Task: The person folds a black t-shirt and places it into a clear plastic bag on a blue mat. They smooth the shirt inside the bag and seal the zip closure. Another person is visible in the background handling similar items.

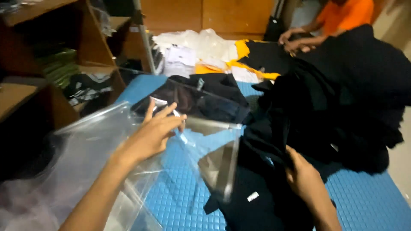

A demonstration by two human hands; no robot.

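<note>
My left hand (pixel 156 128) pinches the edge of a clear plastic bag (pixel 214 128) and holds it up over the blue mat (pixel 180 196). The bag hangs loose and its lower part curls toward the dark clothes. My right hand (pixel 304 177) grips a black garment (pixel 257 188) that lies on the mat near me, with a small white tag on it. A big heap of black clothes (pixel 342 102) spreads to the right of both hands.
A pile of clear plastic bags (pixel 64 167) lies at my left. Wooden shelves (pixel 51 55) stand at the far left. White and yellow items (pixel 205 51) lie at the back. A person in an orange shirt (pixel 342 17) handles dark cloth at the far right.
</note>
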